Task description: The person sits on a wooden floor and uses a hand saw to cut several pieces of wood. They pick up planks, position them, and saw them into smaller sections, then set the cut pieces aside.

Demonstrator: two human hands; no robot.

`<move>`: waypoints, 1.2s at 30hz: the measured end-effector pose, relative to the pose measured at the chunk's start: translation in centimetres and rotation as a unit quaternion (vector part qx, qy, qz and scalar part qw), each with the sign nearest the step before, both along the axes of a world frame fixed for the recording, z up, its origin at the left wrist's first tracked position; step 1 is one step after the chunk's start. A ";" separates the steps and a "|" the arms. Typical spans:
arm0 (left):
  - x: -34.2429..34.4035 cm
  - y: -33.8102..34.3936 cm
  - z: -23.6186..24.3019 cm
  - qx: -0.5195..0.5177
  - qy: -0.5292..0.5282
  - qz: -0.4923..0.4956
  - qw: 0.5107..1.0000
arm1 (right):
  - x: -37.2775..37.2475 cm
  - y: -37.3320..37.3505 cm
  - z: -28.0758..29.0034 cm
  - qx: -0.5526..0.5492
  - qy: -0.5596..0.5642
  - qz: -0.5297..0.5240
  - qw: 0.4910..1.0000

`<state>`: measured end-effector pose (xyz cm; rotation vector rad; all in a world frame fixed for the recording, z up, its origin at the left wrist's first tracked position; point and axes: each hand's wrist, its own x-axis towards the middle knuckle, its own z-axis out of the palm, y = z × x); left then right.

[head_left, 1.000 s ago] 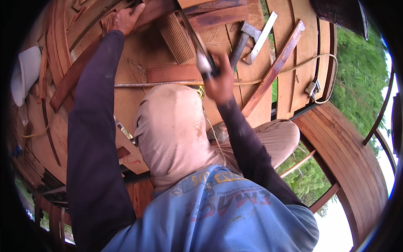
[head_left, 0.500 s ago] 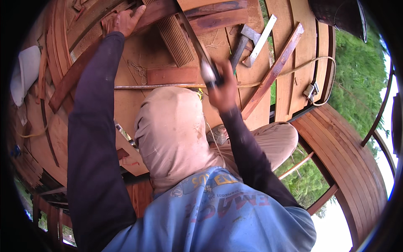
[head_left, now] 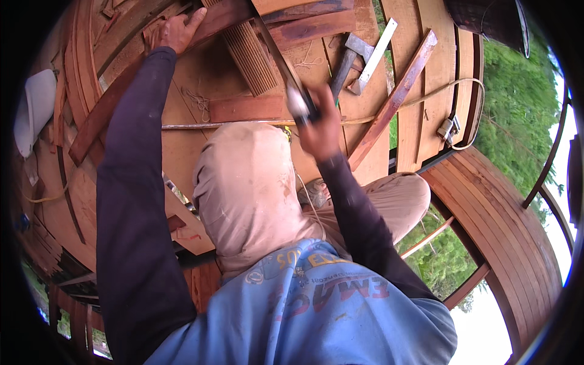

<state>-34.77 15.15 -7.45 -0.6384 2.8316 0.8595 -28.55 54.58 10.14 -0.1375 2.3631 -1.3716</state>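
Observation:
My left hand (head_left: 176,33) grips a long reddish-brown wooden board (head_left: 222,19), its thumb stretched along the top and its fingertips partly hidden. In my right hand (head_left: 322,134) is the handle of a handsaw (head_left: 275,56), fingers wrapped round it. The saw's blade runs up and away to the board near the top edge of the view; the exact contact is hard to make out. Under the board lies a ribbed wooden plank (head_left: 248,58). A short reddish wood piece (head_left: 246,109) rests in front of my raised knee (head_left: 246,176).
Right of the saw lie a hatchet (head_left: 351,58), a pale try square (head_left: 376,58) and a slanted wood strip (head_left: 395,97). A cord (head_left: 420,102) crosses the planks. A dark container (head_left: 493,24) stands far right; a white object (head_left: 35,109) lies left. Gaps show between floorboards.
The whole view has shifted slightly. My left hand stays on the board, and my right hand keeps hold of the saw in nearly the same place.

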 end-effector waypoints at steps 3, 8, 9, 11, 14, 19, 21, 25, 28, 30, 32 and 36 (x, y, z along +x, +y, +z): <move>0.1 1.0 0.4 0.000 0.028 0.002 1.000 | 7.6 6.7 2.9 -0.033 0.006 -0.064 0.997; -0.7 2.9 2.8 -0.018 0.016 0.014 1.000 | -2.7 -1.5 -1.4 -0.015 0.049 -0.002 0.999; -1.2 3.0 2.8 -0.013 0.018 0.010 1.000 | -5.6 -3.9 -2.1 0.007 0.035 0.013 0.999; -1.1 2.4 1.6 -0.001 0.013 -0.009 1.000 | -6.8 -6.1 -4.4 -0.040 0.198 -0.011 0.979; -0.2 -0.8 -1.8 -0.020 0.022 -0.013 0.999 | -2.5 -2.5 0.6 0.041 -0.039 0.005 0.998; -0.8 2.0 1.1 -0.037 -0.001 0.011 0.999 | 6.8 6.4 2.1 -0.036 0.016 -0.043 0.998; -0.6 1.9 1.7 -0.022 0.014 0.009 1.000 | 2.8 3.3 0.2 -0.029 0.055 -0.013 0.998; -1.5 1.7 0.7 0.016 0.028 -0.020 0.999 | -7.6 -6.3 -3.6 -0.031 0.197 0.005 0.980; -0.5 0.6 -0.6 -0.025 0.019 -0.009 0.999 | -3.8 -3.6 -2.0 0.036 0.086 0.024 0.995; -1.0 1.3 0.7 -0.028 -0.006 -0.007 1.000 | 2.1 1.9 0.4 0.014 0.048 0.023 0.998; -0.5 1.4 1.4 -0.038 -0.028 -0.001 0.999 | 6.8 6.2 3.5 -0.001 -0.022 -0.010 1.000; -0.7 1.8 1.9 -0.059 0.000 0.014 0.998 | 2.4 2.7 -0.9 -0.031 0.054 -0.014 0.998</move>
